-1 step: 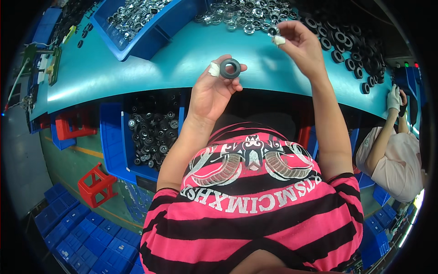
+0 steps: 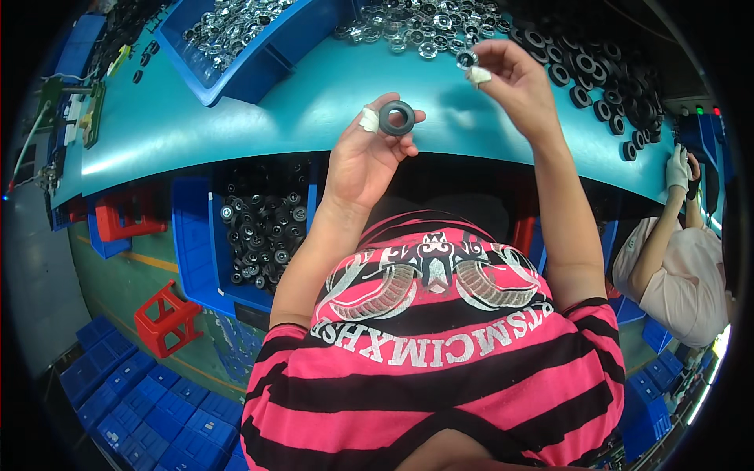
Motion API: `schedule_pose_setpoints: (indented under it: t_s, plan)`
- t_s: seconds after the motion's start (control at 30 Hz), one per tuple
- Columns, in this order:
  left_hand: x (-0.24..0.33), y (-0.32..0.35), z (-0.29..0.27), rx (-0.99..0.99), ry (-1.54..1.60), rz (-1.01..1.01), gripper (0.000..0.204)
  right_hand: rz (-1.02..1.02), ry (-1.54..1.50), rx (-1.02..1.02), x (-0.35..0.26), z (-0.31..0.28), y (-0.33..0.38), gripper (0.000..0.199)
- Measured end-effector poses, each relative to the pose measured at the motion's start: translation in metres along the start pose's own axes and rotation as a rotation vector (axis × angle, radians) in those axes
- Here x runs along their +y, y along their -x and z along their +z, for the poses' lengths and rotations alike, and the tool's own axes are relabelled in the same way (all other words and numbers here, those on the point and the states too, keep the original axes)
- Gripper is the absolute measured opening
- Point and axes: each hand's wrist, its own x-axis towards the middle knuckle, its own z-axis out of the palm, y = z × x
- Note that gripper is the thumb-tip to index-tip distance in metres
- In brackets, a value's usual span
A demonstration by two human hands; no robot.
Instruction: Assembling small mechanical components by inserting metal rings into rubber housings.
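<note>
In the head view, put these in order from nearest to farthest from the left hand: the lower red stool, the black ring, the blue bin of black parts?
1. Black ring: held in the left hand.
2. Blue bin: left, below the table.
3. Lower red stool: farther left, on the floor.

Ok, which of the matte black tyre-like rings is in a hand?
The matte black tyre-like ring in the left hand; those heaped at right lie on the turquoise tabletop.

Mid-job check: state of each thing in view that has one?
Left hand, holding black ring
Black ring, hole unfilled
Right hand, pinching clear hub
Clear hub, apart from ring
Blue tray, open, holding clear parts
Green light, lit
Red light, lit
</note>
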Motion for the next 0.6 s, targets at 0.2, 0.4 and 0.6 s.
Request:
schedule_pose_setpoints:
  t_s: [0.2, 0.4, 0.6]
  plan:
    - [-0.002, -0.002, 0.004, 0.002, -0.035, -0.017, 0.047, 0.16, -0.233, -0.07, -0.009, 0.024, 0.029, 0.038]
    - [-0.002, -0.002, 0.007, 0.012, -0.08, -0.001, 0.046, 0.178, -0.271, -0.099, -0.009, 0.036, 0.039, 0.037]
    - [-0.001, 0.001, 0.01, 0.027, -0.086, 0.003, 0.045, 0.223, -0.413, -0.169, -0.015, 0.041, 0.041, 0.03]
